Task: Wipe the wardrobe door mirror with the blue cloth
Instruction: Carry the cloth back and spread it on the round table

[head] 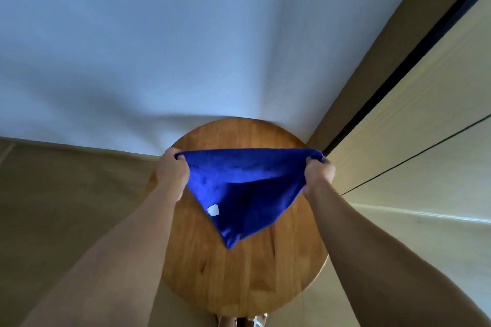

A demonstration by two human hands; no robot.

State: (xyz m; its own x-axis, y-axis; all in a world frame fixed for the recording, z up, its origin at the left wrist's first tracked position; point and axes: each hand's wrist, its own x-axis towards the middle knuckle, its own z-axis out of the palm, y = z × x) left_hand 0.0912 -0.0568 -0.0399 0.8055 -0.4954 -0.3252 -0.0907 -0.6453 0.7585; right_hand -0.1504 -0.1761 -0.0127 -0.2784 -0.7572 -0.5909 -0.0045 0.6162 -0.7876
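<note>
Both hands held the blue cloth (247, 188) up over the round wooden table (247, 281). My left hand (172, 170) had its fingers curled round one upper corner of the cloth, out past the table's left edge, and my right hand (318, 170) pinched the other upper corner in the same curled grip, out over the table's right edge. Between them the top hem ran nearly taut and level across the far half of the tabletop. Below that hem the cloth hung folded into a triangle, its point drooping toward the middle of the table; I could not tell whether the tip touched the wood. A small white label (213, 210) showed on the cloth's left fold, low down. Pale wardrobe panels (414, 146) stood just beside the table's right edge, with a dark seam running up between them. A white wall (159, 48) rose behind the table's far edge.
</note>
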